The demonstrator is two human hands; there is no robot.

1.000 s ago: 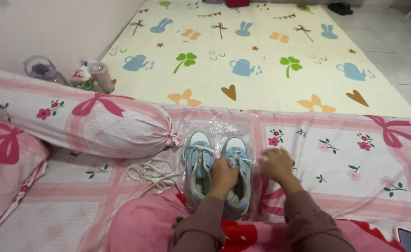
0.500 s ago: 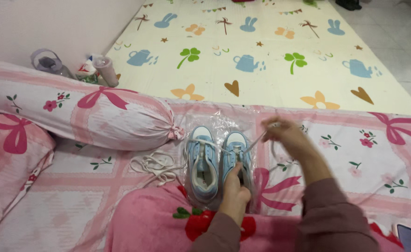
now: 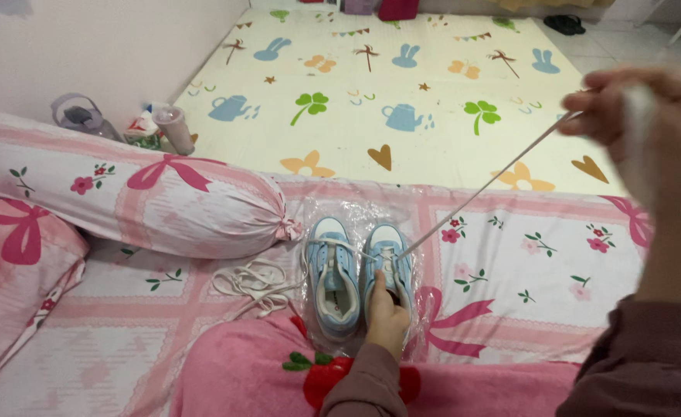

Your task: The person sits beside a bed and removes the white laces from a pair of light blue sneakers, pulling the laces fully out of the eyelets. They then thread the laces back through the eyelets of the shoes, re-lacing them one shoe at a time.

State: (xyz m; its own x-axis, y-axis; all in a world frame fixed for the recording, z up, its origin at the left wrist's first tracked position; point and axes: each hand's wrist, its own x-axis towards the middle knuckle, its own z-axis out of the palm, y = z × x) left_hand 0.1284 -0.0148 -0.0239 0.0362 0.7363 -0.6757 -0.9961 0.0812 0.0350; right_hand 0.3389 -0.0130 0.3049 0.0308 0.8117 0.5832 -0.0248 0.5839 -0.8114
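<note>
Shoes sit side by side on a clear plastic sheet (image 3: 425, 324), which lies on the pink flowered bedcover (image 3: 557, 255). They are small and light blue with white toes. The left hand (image 3: 387, 316) presses down on the right shoe (image 3: 387, 259), with its fingers bent over the shoe to hold it in place. The right hand (image 3: 649, 108) is up high and close to the camera, so it looks blurry. Its fingers are pinched shut on a white shoelace (image 3: 487, 185). The lace runs in a tight straight line from that hand down to the front of the right shoe. The left shoe (image 3: 331, 274) lies just beside it, and a loose pile of white lace (image 3: 251, 279) rests next to that one. A long pink bolster pillow (image 3: 132, 193) lies near the shoes on the left. Past the bed is a yellow play mat (image 3: 402, 93) with bunnies and clovers, and a water bottle (image 3: 81, 117) stands by the wall. I think the lace is soft, thin and bendy, so it is best pinched near its end. The shoe looks light and may slide on the slippery plastic, so it needs a firm hold on its top.
</note>
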